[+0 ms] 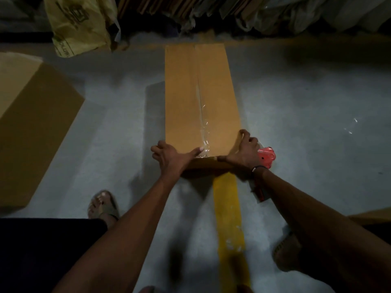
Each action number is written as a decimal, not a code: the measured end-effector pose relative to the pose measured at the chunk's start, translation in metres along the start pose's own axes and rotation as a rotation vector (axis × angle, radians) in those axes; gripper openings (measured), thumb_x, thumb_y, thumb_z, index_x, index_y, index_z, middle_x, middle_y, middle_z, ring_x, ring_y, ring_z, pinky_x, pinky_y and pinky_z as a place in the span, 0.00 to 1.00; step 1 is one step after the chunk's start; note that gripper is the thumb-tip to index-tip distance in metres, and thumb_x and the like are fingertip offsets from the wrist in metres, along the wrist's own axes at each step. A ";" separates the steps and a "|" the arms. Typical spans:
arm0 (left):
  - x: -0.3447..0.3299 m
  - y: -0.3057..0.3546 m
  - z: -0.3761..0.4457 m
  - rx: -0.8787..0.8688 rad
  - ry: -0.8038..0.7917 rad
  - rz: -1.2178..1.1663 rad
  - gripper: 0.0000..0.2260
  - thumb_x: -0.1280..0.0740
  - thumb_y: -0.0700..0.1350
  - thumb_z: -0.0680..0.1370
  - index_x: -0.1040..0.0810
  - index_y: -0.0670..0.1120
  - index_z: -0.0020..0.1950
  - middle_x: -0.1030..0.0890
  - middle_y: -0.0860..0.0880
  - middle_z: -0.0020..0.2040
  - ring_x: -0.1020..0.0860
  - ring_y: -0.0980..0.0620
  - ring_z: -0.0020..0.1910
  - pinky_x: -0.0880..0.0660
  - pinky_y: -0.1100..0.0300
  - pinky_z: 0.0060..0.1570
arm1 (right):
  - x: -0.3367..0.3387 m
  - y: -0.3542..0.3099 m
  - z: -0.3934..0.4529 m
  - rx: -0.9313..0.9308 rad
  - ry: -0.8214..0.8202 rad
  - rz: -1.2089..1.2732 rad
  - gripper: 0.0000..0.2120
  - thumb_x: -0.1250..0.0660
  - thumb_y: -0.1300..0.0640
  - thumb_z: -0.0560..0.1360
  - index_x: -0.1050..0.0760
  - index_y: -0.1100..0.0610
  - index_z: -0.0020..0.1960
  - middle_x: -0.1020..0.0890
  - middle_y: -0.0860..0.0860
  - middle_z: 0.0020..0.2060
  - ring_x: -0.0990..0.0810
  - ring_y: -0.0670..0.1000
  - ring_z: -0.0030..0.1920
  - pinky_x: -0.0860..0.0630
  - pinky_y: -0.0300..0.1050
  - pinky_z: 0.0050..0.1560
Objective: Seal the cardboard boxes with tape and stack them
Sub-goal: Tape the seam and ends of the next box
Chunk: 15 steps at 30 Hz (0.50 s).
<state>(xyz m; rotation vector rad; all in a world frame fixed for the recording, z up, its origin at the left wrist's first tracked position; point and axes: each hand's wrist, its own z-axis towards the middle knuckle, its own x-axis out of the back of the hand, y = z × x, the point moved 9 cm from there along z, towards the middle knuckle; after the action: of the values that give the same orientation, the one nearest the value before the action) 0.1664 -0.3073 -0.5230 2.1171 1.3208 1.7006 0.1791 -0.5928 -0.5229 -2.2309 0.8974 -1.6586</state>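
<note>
Floor (110, 127): grey, with a yellow stripe (228, 208) | Room: dim | Box (201, 98): long, brown, flat on the floor before you, clear tape (203, 123) along its seam | Your left hand (169, 157): spread wide on the near corner | Your right hand (243, 151): curled round the other corner, red tape gun (267, 156) beside it

The right hand (243, 151) and forearm hide most of the red tape gun (267, 155). The left box (31, 123) is cut by the left edge. The far shelf stock (190, 9) is dark, cut off above.
</note>
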 end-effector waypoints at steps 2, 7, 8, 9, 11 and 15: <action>-0.006 0.001 -0.001 0.101 -0.005 0.003 0.61 0.19 0.73 0.54 0.39 0.38 0.73 0.39 0.38 0.71 0.37 0.36 0.71 0.26 0.44 0.60 | -0.015 -0.002 -0.003 -0.091 -0.004 0.106 0.69 0.21 0.26 0.53 0.54 0.49 0.81 0.39 0.62 0.75 0.38 0.66 0.75 0.33 0.64 0.72; -0.010 0.000 0.008 0.090 0.033 0.062 0.60 0.18 0.71 0.52 0.37 0.39 0.70 0.36 0.38 0.70 0.33 0.36 0.69 0.25 0.44 0.58 | -0.020 0.000 0.000 -0.197 0.116 0.188 0.73 0.23 0.23 0.50 0.53 0.55 0.81 0.39 0.62 0.77 0.38 0.65 0.76 0.34 0.62 0.73; -0.009 -0.002 0.010 0.069 0.041 0.063 0.59 0.18 0.71 0.53 0.37 0.39 0.71 0.36 0.38 0.70 0.33 0.36 0.69 0.25 0.43 0.59 | -0.020 0.002 0.003 -0.196 0.104 0.176 0.72 0.23 0.23 0.50 0.50 0.56 0.80 0.37 0.61 0.76 0.36 0.64 0.75 0.33 0.61 0.73; -0.008 -0.004 0.012 0.054 0.044 0.060 0.58 0.18 0.70 0.54 0.37 0.39 0.71 0.35 0.39 0.70 0.32 0.36 0.69 0.25 0.44 0.60 | -0.018 0.004 0.004 -0.190 0.101 0.169 0.70 0.23 0.23 0.49 0.46 0.56 0.78 0.35 0.60 0.73 0.34 0.64 0.72 0.31 0.61 0.71; -0.008 -0.012 0.017 0.030 0.028 0.055 0.56 0.18 0.70 0.56 0.36 0.40 0.71 0.34 0.39 0.70 0.31 0.36 0.68 0.25 0.44 0.62 | -0.015 0.009 0.007 -0.184 0.102 0.204 0.66 0.22 0.23 0.47 0.41 0.55 0.75 0.31 0.58 0.69 0.30 0.61 0.69 0.27 0.61 0.68; 0.003 -0.020 0.025 -0.028 -0.019 0.026 0.47 0.18 0.66 0.60 0.31 0.42 0.68 0.30 0.42 0.66 0.26 0.40 0.63 0.23 0.47 0.60 | -0.010 0.019 0.006 -0.159 0.053 0.381 0.63 0.18 0.28 0.46 0.37 0.52 0.74 0.27 0.53 0.68 0.26 0.57 0.67 0.24 0.57 0.66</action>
<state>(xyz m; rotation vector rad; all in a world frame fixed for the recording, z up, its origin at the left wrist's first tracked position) 0.1763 -0.2825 -0.5416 2.1393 1.2628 1.6944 0.1765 -0.6032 -0.5422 -1.9542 1.4094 -1.5173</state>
